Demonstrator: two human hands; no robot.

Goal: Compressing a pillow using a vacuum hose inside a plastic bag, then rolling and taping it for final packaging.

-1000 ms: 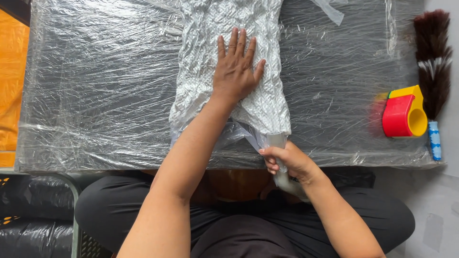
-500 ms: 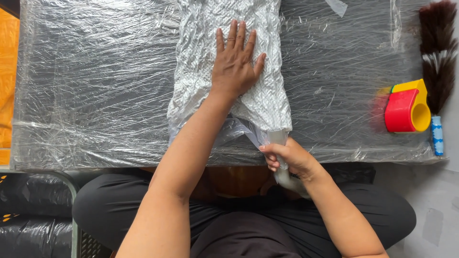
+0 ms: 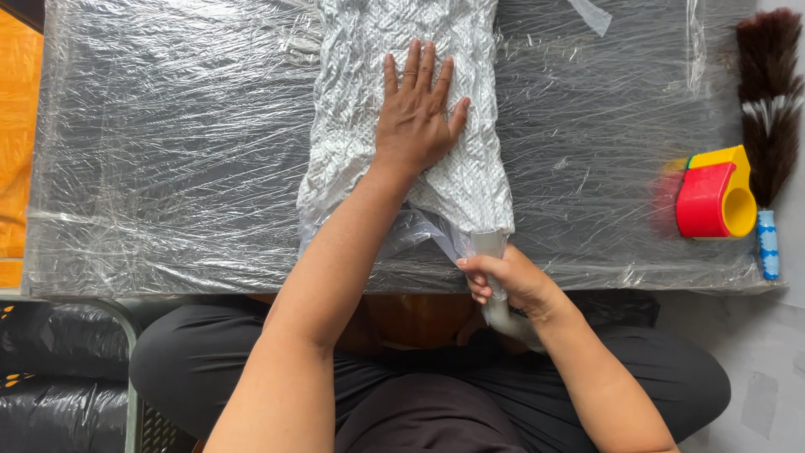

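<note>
Plastic film covers the table [image 3: 168,168] from edge to edge. Your left hand [image 3: 417,117] lies flat, fingers spread, pressing the white textured bundle [image 3: 369,50], whose long axis runs from twelve to six o'clock. At five o'clock from that palm, your right hand [image 3: 503,281] is closed around the bundle's twisted clear tail [image 3: 489,245] at the near table edge, so it is the nearer one to that end. Far over at three o'clock sit a red-and-yellow tape dispenser [image 3: 711,197] and a brush [image 3: 767,84].

left hand [image 3: 417,117]: flat, fingers spread (palm down) | right hand [image 3: 506,281]: fist closed
</note>
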